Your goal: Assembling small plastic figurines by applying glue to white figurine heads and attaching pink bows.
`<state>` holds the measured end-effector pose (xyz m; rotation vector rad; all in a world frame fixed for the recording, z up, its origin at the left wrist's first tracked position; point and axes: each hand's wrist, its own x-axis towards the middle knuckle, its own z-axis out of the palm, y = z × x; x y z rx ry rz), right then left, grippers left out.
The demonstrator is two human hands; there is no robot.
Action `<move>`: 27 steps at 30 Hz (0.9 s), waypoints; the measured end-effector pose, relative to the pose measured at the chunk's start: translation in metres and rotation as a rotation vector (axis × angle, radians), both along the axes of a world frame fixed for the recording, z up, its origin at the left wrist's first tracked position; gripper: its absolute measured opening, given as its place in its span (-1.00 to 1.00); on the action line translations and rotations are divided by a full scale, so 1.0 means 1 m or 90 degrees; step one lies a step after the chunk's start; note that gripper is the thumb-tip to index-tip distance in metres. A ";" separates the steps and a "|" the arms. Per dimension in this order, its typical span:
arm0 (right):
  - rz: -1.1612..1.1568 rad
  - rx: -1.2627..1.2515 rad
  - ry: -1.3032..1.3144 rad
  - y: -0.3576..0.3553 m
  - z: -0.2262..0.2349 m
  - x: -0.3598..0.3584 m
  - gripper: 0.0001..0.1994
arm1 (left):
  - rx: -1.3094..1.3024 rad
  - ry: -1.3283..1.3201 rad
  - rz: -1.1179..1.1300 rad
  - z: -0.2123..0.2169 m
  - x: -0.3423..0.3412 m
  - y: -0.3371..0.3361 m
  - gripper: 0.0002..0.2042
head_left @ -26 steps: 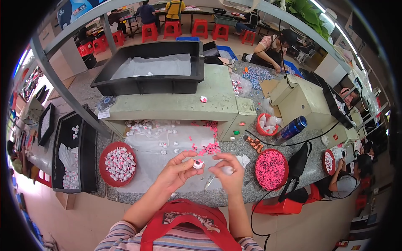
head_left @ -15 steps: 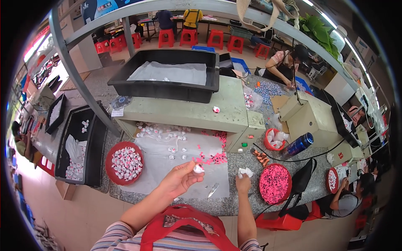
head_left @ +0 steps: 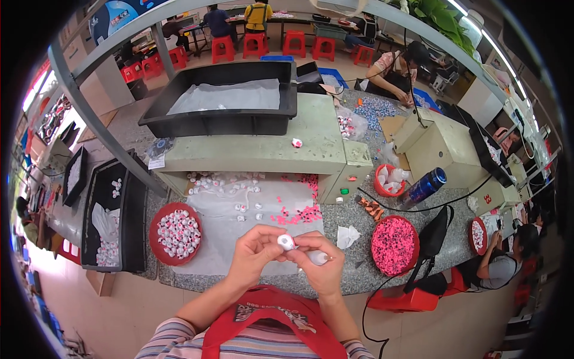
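Note:
Above the front edge of the white sheet [head_left: 209,251], my two hands meet. Fingers of my left hand [head_left: 254,251] pinch a small rounded white piece [head_left: 286,242] with a grey patch facing up. My right hand [head_left: 326,274] has its fingertips against that piece's right side. Held in its palm is a small white bottle [head_left: 315,257] with a thin pointed tip, partly covered by the fingers. A crumpled white tissue [head_left: 347,236] lies on the stone tabletop to the right. Farther back on the sheet are loose pink bits [head_left: 302,214] and more white pieces [head_left: 241,208].
A red bowl of white-and-pink pieces [head_left: 178,234] stands left, a red bowl of pink bits [head_left: 394,245] right. A green-grey metal housing [head_left: 251,152] carries a black tray [head_left: 221,122]. A blue bottle [head_left: 426,186] stands beside a black cable. Co-workers sit farther off.
My right hand has let go of the tissue, taken up the small white bottle from the sheet and come to my left hand. The view has shifted slightly.

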<state>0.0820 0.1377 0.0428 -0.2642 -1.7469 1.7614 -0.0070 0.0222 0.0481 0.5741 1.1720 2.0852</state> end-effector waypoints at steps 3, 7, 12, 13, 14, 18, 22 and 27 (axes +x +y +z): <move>0.033 -0.013 0.020 -0.006 0.009 0.003 -0.76 | -0.019 0.048 -0.018 0.000 -0.005 -0.010 -0.73; 0.057 -0.005 0.028 -0.008 0.014 0.002 -0.76 | 0.015 0.017 -0.029 0.010 -0.005 -0.012 -0.73; 0.070 -0.054 0.011 -0.010 0.011 0.001 -0.75 | 0.013 0.015 -0.042 0.001 -0.010 -0.013 -0.75; 0.061 0.026 0.049 -0.009 0.013 -0.001 -0.76 | 0.013 0.014 -0.043 0.001 -0.010 -0.013 -0.75; 0.052 0.105 0.087 -0.008 0.014 -0.001 -0.77 | 0.001 0.008 -0.052 0.001 -0.009 -0.014 -0.75; 0.097 0.116 0.094 -0.003 0.005 0.001 -0.78 | -0.078 -0.022 -0.072 0.001 -0.006 -0.016 -0.74; 0.145 -0.223 0.092 -0.006 -0.013 0.004 -0.81 | -0.045 -0.038 -0.075 0.009 -0.004 -0.009 -0.74; 0.145 -0.347 0.093 -0.006 -0.015 0.003 -0.81 | -0.128 0.208 -0.022 0.012 0.000 -0.009 -0.75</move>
